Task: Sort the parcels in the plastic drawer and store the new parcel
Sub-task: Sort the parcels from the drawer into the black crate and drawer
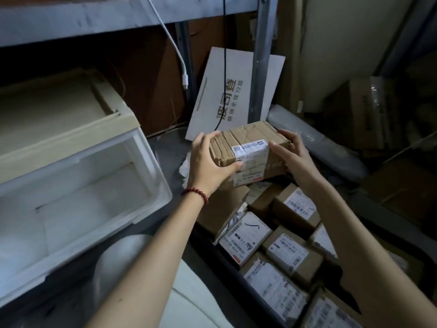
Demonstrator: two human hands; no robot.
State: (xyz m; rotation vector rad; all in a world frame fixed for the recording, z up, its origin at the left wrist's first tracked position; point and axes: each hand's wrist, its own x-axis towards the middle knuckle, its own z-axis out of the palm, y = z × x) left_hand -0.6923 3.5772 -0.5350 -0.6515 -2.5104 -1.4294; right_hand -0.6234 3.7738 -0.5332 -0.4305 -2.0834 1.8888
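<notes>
I hold a brown cardboard parcel (248, 142) with a white shipping label between both hands, above a pile of parcels. My left hand (208, 162) grips its left end, thumb under the front edge and fingers over the top. My right hand (289, 153) grips its right end. The white plastic drawer (151, 166) stands pulled open at the left, and its inside looks bare. Several small labelled parcels (287, 250) lie packed together in a dark bin at the lower right.
A beige drawer cabinet top (47, 114) sits above the open drawer under a grey metal shelf (94, 15). A white cardboard sheet (224, 95) leans against the shelf post. A white cable (179, 60) hangs down. A bubble-wrapped roll (314, 140) and boxes lie at the right.
</notes>
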